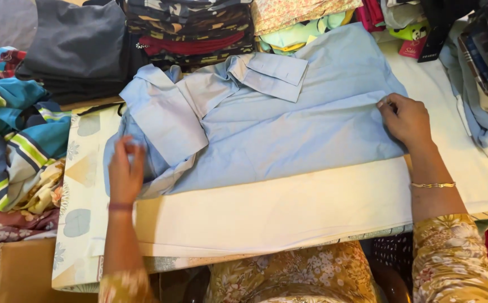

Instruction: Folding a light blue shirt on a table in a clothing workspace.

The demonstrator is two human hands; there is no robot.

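Head view shows a light blue shirt (289,120) spread across a cream cloth (289,210) that covers the table (81,224), with its collar (272,73) toward the far side and one sleeve (162,115) folded across the body near the left. The right hand (406,118) rests on the right edge of the shirt, fingertips closed in a pinch on a fold of the fabric there. The left hand (125,171) sits at the left edge, fingers loosely spread and touching the bunched cloth beside the folded sleeve; whether it actually grips anything cannot be told. Judging from how it lies, the folding looks partly done: the left sleeve is turned in and the right side appears tucked under, while the near hem is not yet brought up and the left edge is rumpled. Stacks of folded clothes (190,33) stand on the far side, a striped blanket (14,134) lies to the left, and more garments (482,78) sit at the far right.
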